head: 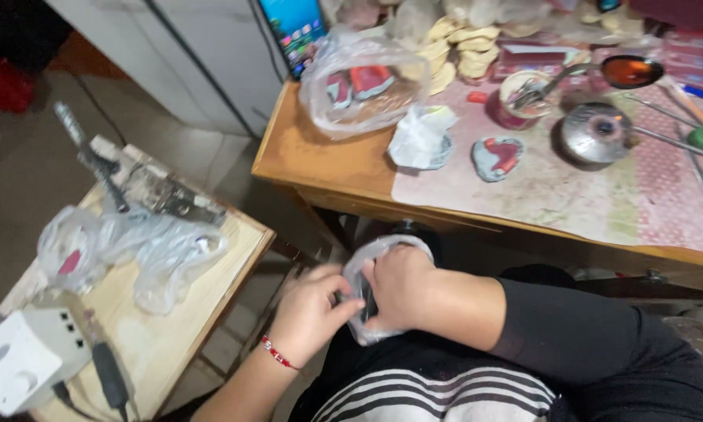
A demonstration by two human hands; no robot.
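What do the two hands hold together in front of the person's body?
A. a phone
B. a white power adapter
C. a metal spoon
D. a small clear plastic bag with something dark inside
D: the left hand and the right hand both grip a small clear plastic bag over the lap, and a dark object shows through it between the fingers.

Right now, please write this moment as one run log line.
left hand: pinching clear plastic bag | right hand: gripping bag | place: lap, below wooden table
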